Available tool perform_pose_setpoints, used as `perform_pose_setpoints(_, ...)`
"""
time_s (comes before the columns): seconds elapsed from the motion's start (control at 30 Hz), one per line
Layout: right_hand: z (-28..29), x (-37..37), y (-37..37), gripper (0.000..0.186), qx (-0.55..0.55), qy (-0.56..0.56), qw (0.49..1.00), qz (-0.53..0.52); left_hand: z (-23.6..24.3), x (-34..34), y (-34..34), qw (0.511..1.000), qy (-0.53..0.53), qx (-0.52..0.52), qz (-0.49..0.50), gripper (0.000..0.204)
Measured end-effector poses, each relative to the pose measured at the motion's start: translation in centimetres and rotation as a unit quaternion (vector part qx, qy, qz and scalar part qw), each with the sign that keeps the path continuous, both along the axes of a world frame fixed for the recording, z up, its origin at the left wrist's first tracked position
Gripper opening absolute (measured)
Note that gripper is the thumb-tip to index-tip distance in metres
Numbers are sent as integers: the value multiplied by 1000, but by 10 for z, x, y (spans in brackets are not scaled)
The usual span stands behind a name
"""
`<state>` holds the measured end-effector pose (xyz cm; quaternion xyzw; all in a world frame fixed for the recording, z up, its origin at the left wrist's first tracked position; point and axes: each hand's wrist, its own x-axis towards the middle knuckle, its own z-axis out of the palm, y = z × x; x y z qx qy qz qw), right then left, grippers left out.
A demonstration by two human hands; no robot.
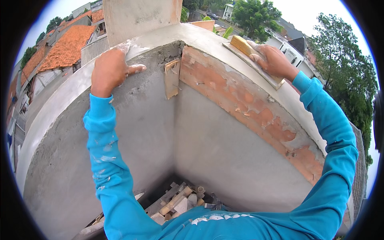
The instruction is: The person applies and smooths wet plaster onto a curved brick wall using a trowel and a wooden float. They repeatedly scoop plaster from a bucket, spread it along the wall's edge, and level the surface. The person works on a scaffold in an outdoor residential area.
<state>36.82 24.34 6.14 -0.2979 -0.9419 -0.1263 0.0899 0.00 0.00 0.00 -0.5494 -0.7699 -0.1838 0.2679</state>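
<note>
My left hand rests on the rim of the plastered parapet, fingers curled on its top and whitened thumb stretched along the inner face. My right hand grips the pale wooden handle of a flat float, which lies on the top of the right-hand wall. Below it a long board stained with cement runs along the inner face, with bent nails in it. A short wooden piece hangs at the inner corner between my hands.
A concrete pillar rises behind the corner. Rubble and offcuts lie at the bottom between the grey inner walls, below me. Beyond the parapet are tiled roofs, a street with a car, and trees.
</note>
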Motion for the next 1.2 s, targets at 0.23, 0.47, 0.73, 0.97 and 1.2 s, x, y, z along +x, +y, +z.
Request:
perform_pose_setpoints(0.23, 0, -115, 59, 52, 27, -2, 1000, 13, -2, 2, 6, 1000, 1, 18, -19, 66)
perform_pose_setpoints(0.47, 4, -62, -35, 57, 12, 21, 986, 164, -3, -7, 2, 1000, -1, 11, -17, 70)
perform_pose_setpoints(0.73, 6, 94, -54, 58, -12, 7, 998, -64, 0, 0, 2, 1000, 13, -24, 9, 70)
perform_pose_setpoints(0.97, 6, 26, -12, 53, 23, 21, 999, -25, 6, 9, 14, 999, -17, -41, 10, 71)
perform_pose_setpoints(1.2, 0, 98, -73, 49, 20, 7, 1000, -16, 2, 3, -11, 999, 1, -28, 18, 74)
